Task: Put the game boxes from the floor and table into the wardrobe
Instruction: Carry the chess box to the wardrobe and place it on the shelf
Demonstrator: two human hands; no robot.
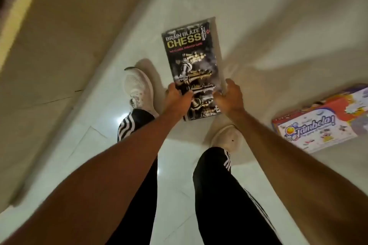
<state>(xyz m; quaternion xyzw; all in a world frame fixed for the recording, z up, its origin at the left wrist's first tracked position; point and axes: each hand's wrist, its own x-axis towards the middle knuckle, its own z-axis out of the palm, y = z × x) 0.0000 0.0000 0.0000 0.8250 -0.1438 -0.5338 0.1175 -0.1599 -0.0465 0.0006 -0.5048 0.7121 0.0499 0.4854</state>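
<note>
A black chess game box (pixel 192 59) with yellow "CHESS" lettering and pictured chess pieces is held flat above the floor, its long side pointing away from me. My left hand (pixel 176 98) grips its near left edge, thumb on the cover. My right hand (pixel 229 95) grips its near right edge. A colourful Tambola game box (pixel 322 123) lies on the floor at the right, apart from both hands.
White glossy tiled floor (pixel 175 167) lies under my feet, which wear white shoes (pixel 137 87) and black striped trousers. A beige wall or panel (pixel 49 49) runs along the left side. Open floor stretches ahead and to the right.
</note>
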